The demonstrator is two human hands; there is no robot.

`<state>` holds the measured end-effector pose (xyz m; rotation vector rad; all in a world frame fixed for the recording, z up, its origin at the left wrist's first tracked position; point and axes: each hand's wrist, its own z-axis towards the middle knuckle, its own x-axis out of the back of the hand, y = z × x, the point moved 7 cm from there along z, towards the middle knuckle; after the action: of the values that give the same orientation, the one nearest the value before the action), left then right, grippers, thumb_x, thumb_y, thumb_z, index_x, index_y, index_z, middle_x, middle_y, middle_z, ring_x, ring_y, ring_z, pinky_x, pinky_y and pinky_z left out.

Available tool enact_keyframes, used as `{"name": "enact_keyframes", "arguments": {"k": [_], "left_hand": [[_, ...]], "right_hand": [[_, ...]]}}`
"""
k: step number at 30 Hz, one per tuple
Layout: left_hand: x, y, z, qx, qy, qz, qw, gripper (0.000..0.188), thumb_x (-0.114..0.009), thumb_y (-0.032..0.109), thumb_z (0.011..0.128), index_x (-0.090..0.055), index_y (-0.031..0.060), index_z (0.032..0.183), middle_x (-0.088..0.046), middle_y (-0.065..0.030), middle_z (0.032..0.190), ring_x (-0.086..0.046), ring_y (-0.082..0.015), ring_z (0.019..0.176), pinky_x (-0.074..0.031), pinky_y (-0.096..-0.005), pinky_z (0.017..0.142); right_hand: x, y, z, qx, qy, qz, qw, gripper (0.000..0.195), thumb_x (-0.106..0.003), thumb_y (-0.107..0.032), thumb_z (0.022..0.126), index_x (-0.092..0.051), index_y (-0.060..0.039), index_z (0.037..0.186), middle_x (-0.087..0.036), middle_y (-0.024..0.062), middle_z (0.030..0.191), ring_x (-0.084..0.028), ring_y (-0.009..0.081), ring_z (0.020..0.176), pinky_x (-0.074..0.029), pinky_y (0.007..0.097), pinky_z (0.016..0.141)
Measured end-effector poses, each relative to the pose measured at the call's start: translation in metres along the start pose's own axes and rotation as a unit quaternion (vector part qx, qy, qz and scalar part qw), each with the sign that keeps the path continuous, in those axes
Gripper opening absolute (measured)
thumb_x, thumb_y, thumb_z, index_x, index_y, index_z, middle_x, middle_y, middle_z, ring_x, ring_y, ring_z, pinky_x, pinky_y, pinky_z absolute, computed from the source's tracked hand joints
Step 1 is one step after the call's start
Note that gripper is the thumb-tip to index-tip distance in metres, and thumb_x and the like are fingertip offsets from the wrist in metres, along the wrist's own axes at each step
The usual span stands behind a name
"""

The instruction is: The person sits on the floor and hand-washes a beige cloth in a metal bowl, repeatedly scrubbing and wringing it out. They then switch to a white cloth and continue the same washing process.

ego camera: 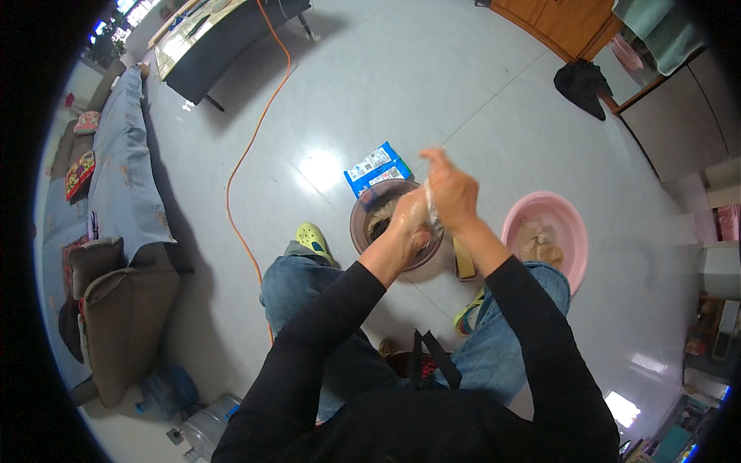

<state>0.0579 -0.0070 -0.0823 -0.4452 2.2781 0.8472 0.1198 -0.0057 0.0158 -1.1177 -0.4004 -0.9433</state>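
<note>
Both hands meet above a brown translucent basin (358, 223). My left hand (412, 215) looks wet and shiny, its fingers partly hidden behind the right. My right hand (454, 191) is pressed against it, slightly blurred, with fingers curled. Between them shows a strip of clear, whitish film (431, 205), seemingly thin plastic, which the right hand appears to grip. In the basin lie a beige crumpled material (383, 213) and something dark, partly covered by my left hand. A blue packet (379, 168) with printed labels touches the basin's far side.
A pink basin (573, 231) holding a tan, baglike item (539, 243) stands at right. Beside my right shoe is a yellow block-like object (465, 260). An orange cable (231, 179) crosses the floor at left, near a cloth-covered sofa (124, 156). Water bottles (211, 425) lie behind left.
</note>
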Motion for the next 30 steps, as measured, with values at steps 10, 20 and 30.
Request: {"name": "enact_keyframes", "arguments": {"k": [10, 20, 30], "left_hand": [[-0.031, 0.031, -0.031, 0.036, -0.030, 0.035, 0.998, 0.031, -0.049, 0.032, 0.090, -0.054, 0.0040, 0.102, -0.060, -0.0090, 0.097, -0.059, -0.0210, 0.089, -0.049, -0.0382, 0.078], [-0.003, 0.040, -0.012, 0.032, -0.026, 0.011, 0.999, 0.034, -0.053, 0.035, 0.088, -0.054, 0.0043, 0.103, -0.058, -0.0121, 0.103, -0.058, -0.0248, 0.095, -0.046, -0.0429, 0.085], [0.021, 0.050, 0.008, -0.053, 0.008, 0.255, 0.965, 0.044, -0.047, 0.036, 0.091, -0.052, -0.0031, 0.110, -0.053, -0.0152, 0.113, -0.050, -0.0218, 0.104, -0.038, -0.0361, 0.093]], "right_hand": [[-0.001, 0.054, 0.013, -0.192, -0.054, 0.254, 0.946, 0.021, -0.045, -0.022, 0.090, -0.058, -0.0106, 0.103, -0.055, 0.0010, 0.065, -0.053, 0.0082, 0.060, -0.042, 0.0243, 0.054], [-0.010, 0.046, -0.002, -0.289, -0.336, 0.406, 0.800, 0.028, -0.054, -0.036, 0.088, -0.056, -0.0081, 0.087, -0.055, -0.0022, 0.072, -0.053, 0.0048, 0.066, -0.042, 0.0182, 0.058], [0.004, 0.047, 0.012, -0.280, -0.170, 0.667, 0.669, 0.017, -0.056, -0.026, 0.088, -0.053, -0.0100, 0.088, -0.055, -0.0024, 0.079, -0.053, 0.0043, 0.068, -0.047, 0.0200, 0.061]]}}
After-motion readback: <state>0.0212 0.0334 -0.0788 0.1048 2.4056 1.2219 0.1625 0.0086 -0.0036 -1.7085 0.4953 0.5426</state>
